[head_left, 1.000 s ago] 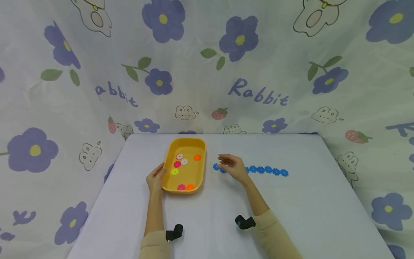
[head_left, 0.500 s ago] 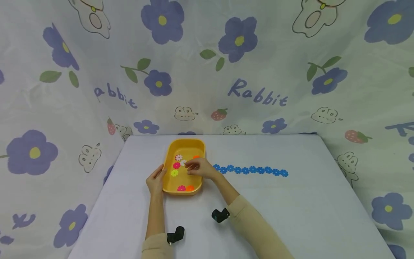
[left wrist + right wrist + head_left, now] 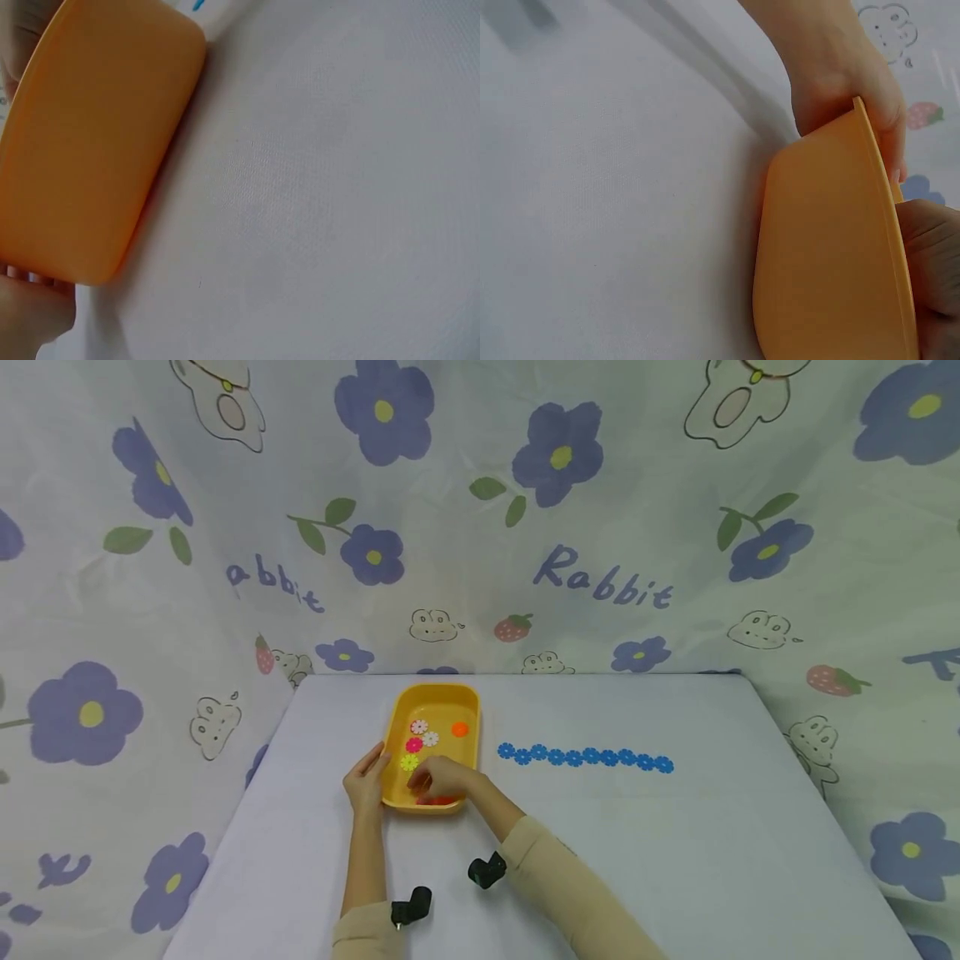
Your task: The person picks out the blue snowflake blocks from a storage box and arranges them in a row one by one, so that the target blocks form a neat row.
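Note:
A yellow plastic tray (image 3: 444, 703) stands on the table with several flower-shaped pieces inside. My left hand (image 3: 365, 783) grips its left rim, the thumb at the edge and the fingers along the outer wall. Over the near end of the tray is my right hand (image 3: 444, 777), its bent fingers pointing down inside. Red and orange pieces (image 3: 448, 800) show partly beneath it; the fingertips are hidden, even in the right wrist view, where the tray wall (image 3: 825, 240) blocks them. Farther up lie a yellow piece (image 3: 408, 762), a pink piece (image 3: 414, 745), white pieces (image 3: 430, 739) and an orange piece (image 3: 460, 729).
A wavy row of several blue flower-shaped pieces (image 3: 592, 756) runs rightward across the white table (image 3: 675, 860), to the right of the tray. Behind the table hangs a patterned cloth (image 3: 465, 568), which also covers both sides.
My right hand has moved left from above the blue row into the tray, then toward its near end. The blue row is now fully uncovered. My left hand still holds the tray.

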### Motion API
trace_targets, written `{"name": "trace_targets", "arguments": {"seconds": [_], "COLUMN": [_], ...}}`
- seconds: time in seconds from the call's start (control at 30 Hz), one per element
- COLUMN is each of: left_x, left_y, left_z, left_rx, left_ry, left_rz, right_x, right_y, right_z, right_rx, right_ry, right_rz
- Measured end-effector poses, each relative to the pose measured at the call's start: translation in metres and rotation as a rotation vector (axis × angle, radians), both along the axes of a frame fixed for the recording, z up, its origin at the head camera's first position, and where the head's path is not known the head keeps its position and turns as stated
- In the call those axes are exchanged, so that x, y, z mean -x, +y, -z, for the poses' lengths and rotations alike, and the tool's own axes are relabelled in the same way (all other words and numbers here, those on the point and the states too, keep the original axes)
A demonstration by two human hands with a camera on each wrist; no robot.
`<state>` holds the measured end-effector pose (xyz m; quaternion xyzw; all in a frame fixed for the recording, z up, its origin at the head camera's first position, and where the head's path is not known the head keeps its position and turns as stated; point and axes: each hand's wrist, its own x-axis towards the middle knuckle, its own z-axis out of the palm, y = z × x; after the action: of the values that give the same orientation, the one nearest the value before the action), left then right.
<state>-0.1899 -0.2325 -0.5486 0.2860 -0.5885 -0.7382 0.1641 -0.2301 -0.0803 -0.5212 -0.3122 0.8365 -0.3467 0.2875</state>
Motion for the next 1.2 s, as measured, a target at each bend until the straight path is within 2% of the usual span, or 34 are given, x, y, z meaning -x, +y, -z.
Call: {"name": "trace_targets", "arguments": {"seconds": [0.3, 0.83, 1.07, 1.2], "left_x": [0.0004, 0.0013, 0.0015, 0.0023], "left_y": [0.0002, 0.0003, -0.0010, -0.0008], "left_z": [0.0003, 0.0018, 0.0032, 0.0030], "left_rx": [-0.007, -0.006, -0.003, -0.004], "left_ry": [0.006, 0.011, -0.001, 0.008], "left_rz": [-0.004, 0.002, 0.005, 0.009], "right_x": [-0.0044, -0.0049, -0.0036, 0.0020], "right_y": [-0.0004, -0.0003, 0.0003, 0.0040], "right_z": [-0.0033, -0.0024, -0.0012, -0.0004], "right_rx": [-0.094, -0.171, -0.116, 0.021], "right_ry": [0.055, 0.071, -0.011, -0.100], "right_rz": [-0.016, -0.058, -0.079, -0.055]}}
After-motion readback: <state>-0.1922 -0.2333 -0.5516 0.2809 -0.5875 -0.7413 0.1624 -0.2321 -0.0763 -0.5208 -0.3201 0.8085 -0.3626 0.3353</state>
